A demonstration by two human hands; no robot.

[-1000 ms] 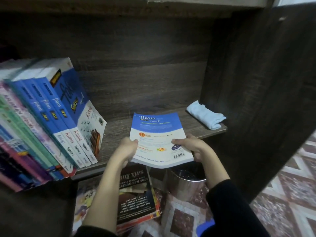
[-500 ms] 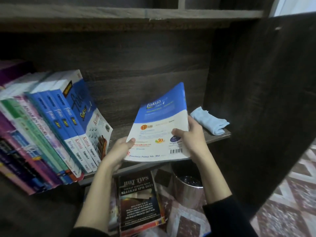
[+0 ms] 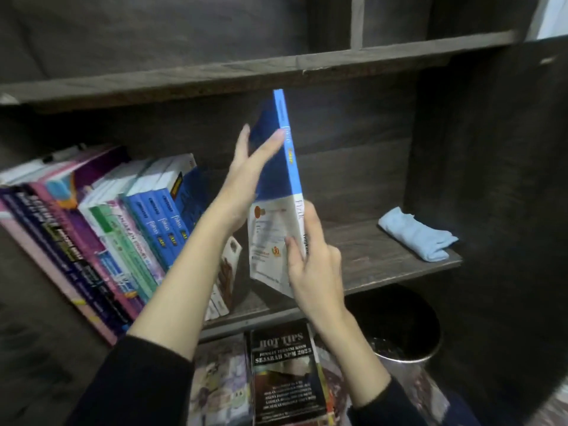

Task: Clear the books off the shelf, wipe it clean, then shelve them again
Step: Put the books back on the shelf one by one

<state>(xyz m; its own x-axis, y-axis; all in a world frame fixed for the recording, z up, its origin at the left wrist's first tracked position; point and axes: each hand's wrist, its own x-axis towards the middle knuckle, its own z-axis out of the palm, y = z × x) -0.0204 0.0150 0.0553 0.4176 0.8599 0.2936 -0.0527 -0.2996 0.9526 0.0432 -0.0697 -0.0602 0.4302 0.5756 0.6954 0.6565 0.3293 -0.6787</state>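
A thin blue and white book stands almost upright on the dark wooden shelf, its spine facing me. My left hand lies flat against its left cover, fingers straight. My right hand grips the lower spine edge, thumb on the cover and fingers behind. A row of leaning books fills the left part of the shelf, with blue ones nearest the held book. A folded light blue cloth lies at the shelf's right end.
A black "Hot Tips" book tops a pile on the floor under the shelf. A round metal bin stands to its right. A dark side panel walls the shelf on the right. Another board runs above.
The book has swung from lying tilted in both hands to standing on end with its spine toward me. My left hand moved up its cover. The view has tilted upward.
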